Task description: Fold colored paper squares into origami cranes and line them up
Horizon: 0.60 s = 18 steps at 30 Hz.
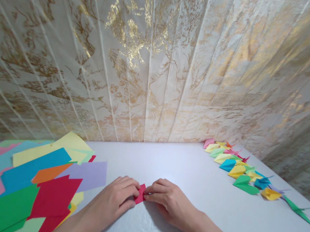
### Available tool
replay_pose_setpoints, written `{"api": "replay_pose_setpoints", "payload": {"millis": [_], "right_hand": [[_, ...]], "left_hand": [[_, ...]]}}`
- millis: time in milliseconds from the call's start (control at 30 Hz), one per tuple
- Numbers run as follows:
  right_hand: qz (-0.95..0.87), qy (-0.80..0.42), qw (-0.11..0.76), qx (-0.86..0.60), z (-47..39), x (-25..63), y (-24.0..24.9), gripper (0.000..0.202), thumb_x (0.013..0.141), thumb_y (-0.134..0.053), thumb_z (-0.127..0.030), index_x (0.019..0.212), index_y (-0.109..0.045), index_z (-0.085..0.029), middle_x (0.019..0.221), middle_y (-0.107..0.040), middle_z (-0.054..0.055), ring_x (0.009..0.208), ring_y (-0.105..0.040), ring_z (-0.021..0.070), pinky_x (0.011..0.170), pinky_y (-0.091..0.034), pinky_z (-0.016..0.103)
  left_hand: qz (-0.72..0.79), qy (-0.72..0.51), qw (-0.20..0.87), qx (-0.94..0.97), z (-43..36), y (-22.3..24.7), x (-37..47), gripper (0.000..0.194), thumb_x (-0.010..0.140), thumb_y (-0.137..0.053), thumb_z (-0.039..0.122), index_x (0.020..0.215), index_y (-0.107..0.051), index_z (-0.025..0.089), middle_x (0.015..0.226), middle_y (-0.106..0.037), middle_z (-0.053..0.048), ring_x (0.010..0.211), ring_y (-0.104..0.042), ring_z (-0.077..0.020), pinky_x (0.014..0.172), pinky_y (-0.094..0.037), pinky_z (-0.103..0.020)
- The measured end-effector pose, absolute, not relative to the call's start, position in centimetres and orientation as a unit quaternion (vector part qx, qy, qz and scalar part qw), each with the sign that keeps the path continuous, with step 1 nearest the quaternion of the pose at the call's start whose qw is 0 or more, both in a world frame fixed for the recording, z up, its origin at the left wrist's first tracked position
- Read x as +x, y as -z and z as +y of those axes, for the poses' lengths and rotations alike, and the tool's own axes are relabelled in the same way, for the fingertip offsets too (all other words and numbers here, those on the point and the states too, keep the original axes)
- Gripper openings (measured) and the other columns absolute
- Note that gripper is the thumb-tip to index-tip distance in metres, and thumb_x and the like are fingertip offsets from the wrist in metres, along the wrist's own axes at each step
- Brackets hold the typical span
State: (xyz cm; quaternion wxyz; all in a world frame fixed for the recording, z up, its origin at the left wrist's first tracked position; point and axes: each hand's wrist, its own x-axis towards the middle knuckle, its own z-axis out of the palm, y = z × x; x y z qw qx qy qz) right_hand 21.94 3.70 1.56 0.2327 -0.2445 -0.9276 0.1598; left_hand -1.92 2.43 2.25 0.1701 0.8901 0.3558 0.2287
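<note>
A small folded piece of red paper (pixel 140 194) lies on the white table, between my two hands. My left hand (pixel 121 194) grips its left side, fingers closed together with the thumb below. From the other side my right hand (pixel 165 199) pinches the paper's right edge between thumb and fingertips. Fingers cover both ends of the paper, so only its middle shows and the exact fold cannot be made out.
Loose coloured sheets overlap at the left, among them a red sheet (pixel 55 196), a blue sheet (pixel 34 170) and a lilac sheet (pixel 91 176). Several folded paper figures stand in rows at the right, including a green one (pixel 245 184). A gold-patterned curtain (pixel 151 61) hangs behind the table (pixel 160 159).
</note>
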Motion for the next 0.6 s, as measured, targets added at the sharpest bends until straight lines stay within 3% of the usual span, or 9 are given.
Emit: {"api": "replay_pose_setpoints", "payload": {"millis": [433, 600], "right_hand": [[-0.935, -0.139, 0.209, -0.250, 3.16, 21.67, -1.95, 0.035, 0.085, -0.053, -0.001, 0.109, -0.070, -0.020, 0.100, -0.073, 0.007, 0.089, -0.059, 0.0213, 0.079, -0.048, 0.032], [-0.941, -0.135, 0.189, -0.246, 2.89, 21.62, -2.24, 0.036, 0.086, -0.053, -0.002, 0.113, -0.069, -0.020, 0.102, -0.073, 0.006, 0.090, -0.059, 0.0214, 0.081, -0.048, 0.032]], "left_hand": [[0.365, -0.229, 0.122, 0.894, 1.78, -2.35, -1.34, 0.018, 0.089, -0.058, 0.004, 0.091, -0.064, 0.021, 0.102, -0.069, -0.001, 0.092, -0.061, -0.0195, 0.085, -0.046, -0.033], [0.403, -0.263, 0.180, 0.858, 1.80, -2.38, -1.12, 0.017, 0.089, -0.056, 0.006, 0.083, -0.061, 0.021, 0.093, -0.069, 0.000, 0.088, -0.062, -0.0182, 0.081, -0.047, -0.032]]}}
